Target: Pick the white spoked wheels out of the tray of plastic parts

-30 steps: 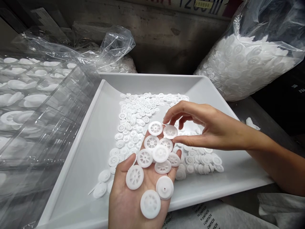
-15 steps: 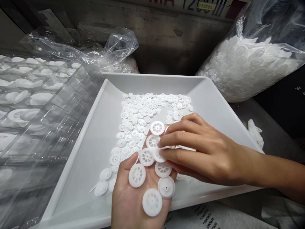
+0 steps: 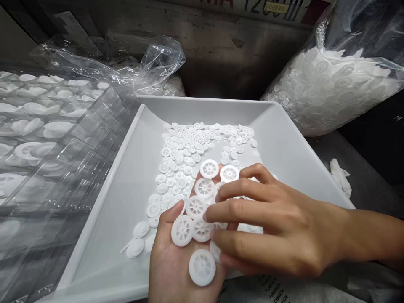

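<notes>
Discs (image 3: 202, 267) on L hand (image 3: 173, 271), R hand (image 3: 284, 223) touching, over tray edge (image 3: 126, 294)

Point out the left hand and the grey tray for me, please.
Left hand (image 3: 173, 265): head view, on the bare part of the palm.
Grey tray (image 3: 205, 109): head view, on the far wall.

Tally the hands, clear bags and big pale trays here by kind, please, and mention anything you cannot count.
Hands: 2 (left hand, right hand)
Clear bags: 2 (right bag, left bag)
Big pale tray: 1
Total: 5
White wheels: not counted; they overlap and some are hidden.
</notes>
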Motion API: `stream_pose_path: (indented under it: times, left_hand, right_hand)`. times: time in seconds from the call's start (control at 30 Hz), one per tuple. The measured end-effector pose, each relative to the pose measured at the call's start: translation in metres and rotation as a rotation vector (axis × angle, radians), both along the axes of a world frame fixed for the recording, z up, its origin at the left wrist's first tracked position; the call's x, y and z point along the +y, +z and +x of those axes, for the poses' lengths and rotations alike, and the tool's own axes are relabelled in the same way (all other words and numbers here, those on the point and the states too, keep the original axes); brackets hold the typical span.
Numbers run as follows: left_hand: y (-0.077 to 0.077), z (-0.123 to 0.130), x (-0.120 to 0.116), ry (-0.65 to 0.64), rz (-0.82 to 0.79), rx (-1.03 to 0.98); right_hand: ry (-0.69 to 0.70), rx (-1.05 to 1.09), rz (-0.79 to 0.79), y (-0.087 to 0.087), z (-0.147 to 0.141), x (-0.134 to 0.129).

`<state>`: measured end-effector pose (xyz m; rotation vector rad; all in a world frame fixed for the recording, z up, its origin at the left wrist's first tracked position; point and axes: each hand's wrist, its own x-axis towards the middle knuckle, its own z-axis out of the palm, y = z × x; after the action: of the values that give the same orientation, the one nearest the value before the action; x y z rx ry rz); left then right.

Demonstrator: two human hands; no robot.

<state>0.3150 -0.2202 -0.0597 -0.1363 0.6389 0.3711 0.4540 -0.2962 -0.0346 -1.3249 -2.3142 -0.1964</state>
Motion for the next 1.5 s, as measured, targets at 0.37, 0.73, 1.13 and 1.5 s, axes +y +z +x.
stream_pose_path:
  times: [0.37, 0.73, 1.13, 1.5]
  left_hand:
    - [0.009, 0.007, -0.001, 0.083, -0.098, 0.273]
    - [0.007, 0.009, 0.000, 0.042, -0.109, 0.119]
    - [0.002, 0.017, -0.012, 0.054, -0.036, -0.052]
    - [-0.004, 0.004, -0.012, 0.027, 0.065, -0.027]
  right_hand:
    - [0.038, -0.058, -0.092, 0.006, -0.005, -0.004]
    - [-0.006, -0.022, -0.104, 0.007, -0.007, -0.004]
    - [-0.105, 0.124, -0.221, -0.008, -0.023, 0.011]
    - [-0.097, 1.127, -0.441, 0.003, -0.004, 0.000]
